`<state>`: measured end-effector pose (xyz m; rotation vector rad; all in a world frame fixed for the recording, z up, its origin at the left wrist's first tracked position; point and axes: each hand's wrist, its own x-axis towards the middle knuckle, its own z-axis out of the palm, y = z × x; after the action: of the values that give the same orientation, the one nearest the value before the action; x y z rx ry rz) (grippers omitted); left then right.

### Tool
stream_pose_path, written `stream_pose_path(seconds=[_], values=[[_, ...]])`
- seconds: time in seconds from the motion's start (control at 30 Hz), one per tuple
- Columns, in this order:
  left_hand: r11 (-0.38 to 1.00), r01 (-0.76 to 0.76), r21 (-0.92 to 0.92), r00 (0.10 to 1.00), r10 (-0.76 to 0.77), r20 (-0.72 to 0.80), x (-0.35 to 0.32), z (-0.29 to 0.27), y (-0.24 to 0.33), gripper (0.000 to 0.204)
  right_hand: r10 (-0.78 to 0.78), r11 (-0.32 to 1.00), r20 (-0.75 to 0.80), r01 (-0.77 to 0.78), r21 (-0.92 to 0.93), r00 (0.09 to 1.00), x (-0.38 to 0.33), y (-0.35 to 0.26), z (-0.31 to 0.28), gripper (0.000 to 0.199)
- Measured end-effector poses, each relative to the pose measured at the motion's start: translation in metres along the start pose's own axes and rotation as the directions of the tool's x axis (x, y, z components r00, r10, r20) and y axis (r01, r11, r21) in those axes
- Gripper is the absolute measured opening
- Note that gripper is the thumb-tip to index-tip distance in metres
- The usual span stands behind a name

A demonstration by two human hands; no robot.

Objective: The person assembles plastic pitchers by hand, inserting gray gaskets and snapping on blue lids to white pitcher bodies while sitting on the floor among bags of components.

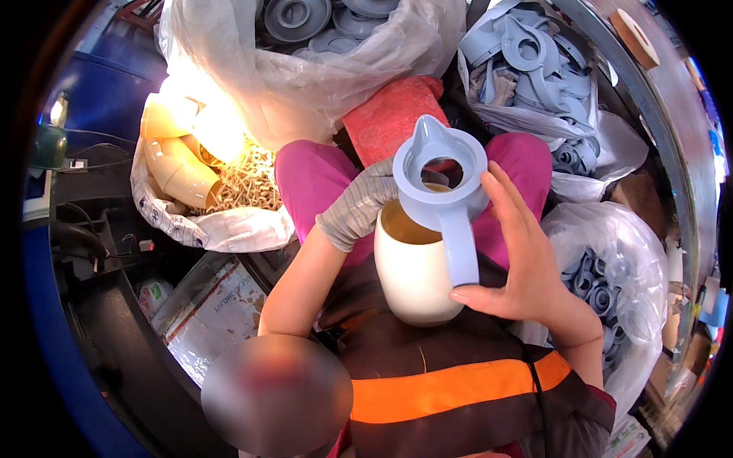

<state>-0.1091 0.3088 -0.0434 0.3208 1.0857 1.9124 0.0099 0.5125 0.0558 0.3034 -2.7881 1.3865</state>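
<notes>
A cream jug body rests against my lap with its open mouth facing up. Over the far right of that mouth sits a tilted blue jug top, a ring with a pointed spout and a long handle running down the body's right side. My left hand, in a grey glove, is closed at the left edge of the ring; its fingertips are hidden behind it. My bare right hand spans the handle, thumb at its lower end and fingertips at the ring's right side.
Beyond my knees stands a big plastic bag of round grey parts. Right of it, another bag holds blue jug tops; a clear bag of small blue parts is nearer. At left, a brightly lit sack contains cream pieces and small tan bits.
</notes>
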Motion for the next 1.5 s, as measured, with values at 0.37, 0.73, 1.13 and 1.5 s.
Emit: stream_pose_path(seconds=[0.37,0.73,1.13,1.5], values=[[0.941,0.055,-0.334,0.998,-0.038,0.058,0.023,-0.007,-0.022,0.048,0.312,0.887,-0.337,-0.145,0.439,0.888,0.024,0.069,-0.003,0.032],[0.605,-0.049,-0.795,0.986,-0.095,-0.134,0.017,-0.020,-0.044,0.076,0.469,0.661,0.003,-0.353,0.663,0.883,0.041,0.070,0.020,0.031],[0.949,-0.111,-0.295,0.988,0.073,-0.139,0.004,-0.001,-0.036,0.077,0.319,0.873,-0.084,-0.259,0.413,0.944,0.036,0.085,0.023,0.025],[0.992,-0.058,0.115,0.996,0.065,-0.057,-0.016,0.017,-0.034,0.062,0.250,0.855,0.095,-0.266,0.445,0.964,0.018,0.105,0.020,0.024]])
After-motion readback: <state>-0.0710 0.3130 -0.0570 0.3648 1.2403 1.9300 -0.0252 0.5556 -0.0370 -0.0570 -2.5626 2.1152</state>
